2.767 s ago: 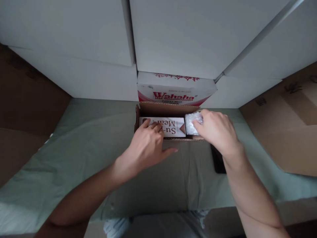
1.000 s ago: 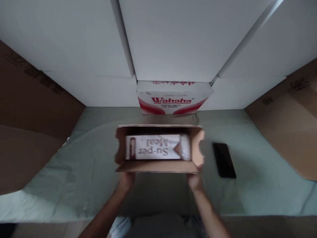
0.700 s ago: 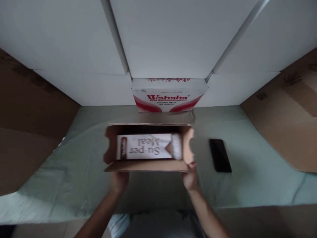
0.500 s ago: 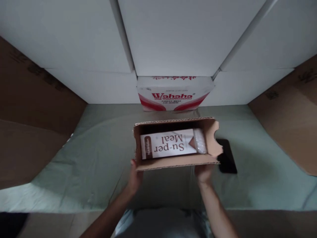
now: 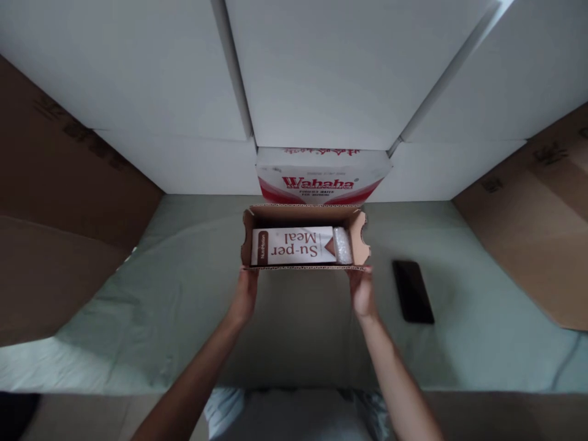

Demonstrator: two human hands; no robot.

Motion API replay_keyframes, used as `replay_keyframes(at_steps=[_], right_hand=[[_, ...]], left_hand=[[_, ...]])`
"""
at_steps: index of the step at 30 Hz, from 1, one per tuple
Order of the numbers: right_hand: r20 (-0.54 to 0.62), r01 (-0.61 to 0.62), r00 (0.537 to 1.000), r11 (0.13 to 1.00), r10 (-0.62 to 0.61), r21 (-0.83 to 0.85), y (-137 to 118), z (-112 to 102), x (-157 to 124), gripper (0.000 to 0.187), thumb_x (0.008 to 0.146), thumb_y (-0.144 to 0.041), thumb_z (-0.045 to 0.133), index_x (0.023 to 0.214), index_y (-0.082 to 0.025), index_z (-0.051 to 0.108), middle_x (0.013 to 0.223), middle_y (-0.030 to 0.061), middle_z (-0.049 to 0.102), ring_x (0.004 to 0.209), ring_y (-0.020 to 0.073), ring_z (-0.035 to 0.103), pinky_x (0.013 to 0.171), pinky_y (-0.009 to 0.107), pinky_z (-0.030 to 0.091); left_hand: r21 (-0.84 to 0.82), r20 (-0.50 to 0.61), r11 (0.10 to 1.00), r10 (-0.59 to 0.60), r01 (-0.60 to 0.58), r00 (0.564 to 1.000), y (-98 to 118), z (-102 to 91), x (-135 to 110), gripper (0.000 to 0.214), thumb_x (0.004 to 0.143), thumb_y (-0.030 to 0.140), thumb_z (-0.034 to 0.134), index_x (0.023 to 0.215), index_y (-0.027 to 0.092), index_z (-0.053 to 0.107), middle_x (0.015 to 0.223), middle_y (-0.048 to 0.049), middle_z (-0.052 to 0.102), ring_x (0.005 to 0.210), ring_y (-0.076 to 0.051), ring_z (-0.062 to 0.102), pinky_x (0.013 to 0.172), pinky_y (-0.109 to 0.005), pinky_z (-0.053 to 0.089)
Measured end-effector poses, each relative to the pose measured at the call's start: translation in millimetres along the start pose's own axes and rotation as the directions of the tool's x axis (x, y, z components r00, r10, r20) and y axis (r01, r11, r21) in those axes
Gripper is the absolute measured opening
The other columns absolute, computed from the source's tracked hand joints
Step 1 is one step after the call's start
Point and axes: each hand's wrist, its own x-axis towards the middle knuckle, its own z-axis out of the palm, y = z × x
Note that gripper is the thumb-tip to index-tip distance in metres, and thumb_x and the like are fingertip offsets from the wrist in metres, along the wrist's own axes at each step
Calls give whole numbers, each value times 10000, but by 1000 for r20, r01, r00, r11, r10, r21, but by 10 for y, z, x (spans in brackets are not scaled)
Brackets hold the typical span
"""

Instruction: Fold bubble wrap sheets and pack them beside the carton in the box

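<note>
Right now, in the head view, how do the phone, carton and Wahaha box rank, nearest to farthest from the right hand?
1. Carton: touching the right hand.
2. Phone: apart, to the hand's right.
3. Wahaha box: farthest, beyond the carton.

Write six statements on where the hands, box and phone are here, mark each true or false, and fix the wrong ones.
1. The left hand and right hand hold the small cardboard box from its near side. True.
2. That box is shut. False: its top is open.
3. A bubble-wrapped item sits inside the box, at the right end of the white carton. True.
4. The carton's "Su-per Meal" lettering reads upright in this view. False: it is upside down.
5. A black phone lies on the green cloth. True.
6. The phone touches the right hand. False: it lies apart, to that hand's right.
</note>
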Motion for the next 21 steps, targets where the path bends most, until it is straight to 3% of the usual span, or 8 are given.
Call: replay_keyframes(at_steps=[5,9,11,12,14,16,18,21], right_hand=[[4,59,998,998,-60,35,25,-104,115,679,886,-643,181,1229,-179,538,1230,127,614,1178,221,546,963,407,431],[-183,186,957,961,-224,-205,-346,-359,217,448,875,-480,449,1219,-209,544,1269,110,589,1171,223,539,990,433,409],[-203,315,885,861,-419,-400,-681,-456,272,370,848,-391,533,1167,-209,581,1253,102,588,1152,225,540,977,421,422],[-160,373,850,789,-501,-488,-863,-476,298,309,846,-344,543,1113,-204,612,1188,93,618,1111,218,558,963,405,432],[31,456,830,647,-556,-610,-1205,-448,354,226,866,-258,511,1037,-201,647,1038,68,671,1004,195,598,930,368,450],[253,503,844,534,-473,-680,-1462,-343,424,270,875,-191,469,1088,-198,633,1048,62,675,950,183,618,877,338,470],[413,511,856,399,-310,-761,-1600,-199,516,333,858,-145,457,1158,-179,597,1092,83,665,941,203,631,835,343,478],[494,495,868,154,-48,-855,-1615,-6,672,337,810,-86,458,1112,-129,601,1036,135,674,905,264,648,777,380,478]], left_hand=[[-136,-10,990,-24,23,1000,-107,-41,72,648,927,603,151,1440,230,286,1518,-109,282,1399,-209,267,1137,-442,266],[-10,-3,995,-97,97,995,-213,-130,-5,621,901,597,343,1408,237,344,1506,-122,312,1401,-252,266,1139,-476,233],[48,-13,988,-147,148,989,-276,-165,-61,671,847,598,470,1403,244,344,1504,-133,311,1389,-283,291,1128,-493,244],[59,-16,986,-152,153,988,-309,-173,-87,698,825,599,506,1404,249,336,1503,-137,311,1382,-292,303,1122,-497,255],[71,-14,990,-125,126,992,-372,-166,-126,725,808,597,528,1412,260,309,1497,-138,319,1376,-294,316,1112,-499,272],[73,-4,993,-94,94,996,-422,-134,-148,720,814,573,531,1420,275,281,1496,-126,322,1378,-283,313,1115,-496,266],[52,-8,996,-75,75,997,-452,-90,-157,726,808,543,551,1424,287,265,1502,-116,309,1381,-276,308,1116,-488,267],[-3,-36,998,-56,56,998,-449,-24,-151,745,791,495,581,1428,285,256,1520,-105,265,1389,-278,285,1101,-465,308]])
